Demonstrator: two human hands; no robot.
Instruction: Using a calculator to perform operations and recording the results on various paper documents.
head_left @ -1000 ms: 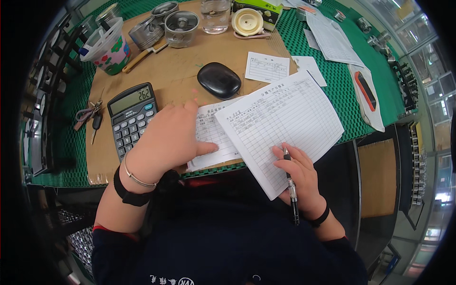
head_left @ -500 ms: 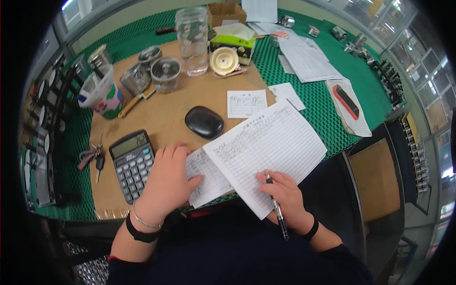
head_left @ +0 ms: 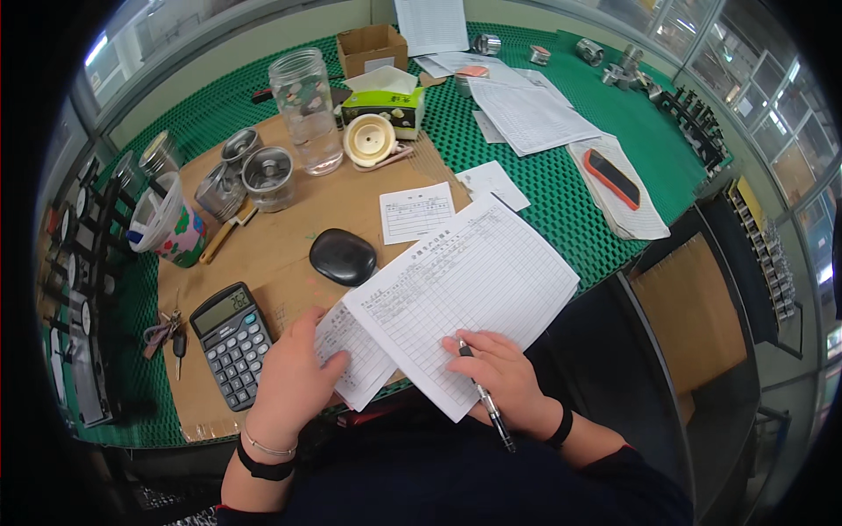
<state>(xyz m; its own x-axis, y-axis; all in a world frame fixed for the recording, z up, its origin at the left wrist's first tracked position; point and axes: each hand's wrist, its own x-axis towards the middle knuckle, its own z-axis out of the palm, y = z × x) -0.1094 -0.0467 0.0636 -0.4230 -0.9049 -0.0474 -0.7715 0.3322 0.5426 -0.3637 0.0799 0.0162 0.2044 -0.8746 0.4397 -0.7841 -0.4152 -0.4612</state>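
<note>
A stack of lined forms [head_left: 478,289] lies slantwise on the cardboard, its lower corner over the table's near edge. My right hand [head_left: 509,381] rests on the stack's lower right part, fingers closed around a black and silver pen [head_left: 491,416] that slants down toward me. Partly under the stack is another printed sheet [head_left: 355,373]. My left hand [head_left: 298,373] is beside that sheet's left edge, thumb apart from the bent fingers, with nothing seen in it. Just left of it sits a black calculator [head_left: 235,346]. A glossy black oval object [head_left: 343,257] lies above the stack.
A clear jar [head_left: 307,114] of water, a tissue box [head_left: 386,105] and a cream round lid [head_left: 369,140] stand behind. At left are metal parts [head_left: 267,180], a cup of pens [head_left: 171,223] and keys [head_left: 179,344]. An orange-edged phone [head_left: 612,179] lies on papers at right.
The view has shifted, so the table's things appear further left. My left fingers look slightly more bent. My right hand keeps the pen in the same place on the forms.
</note>
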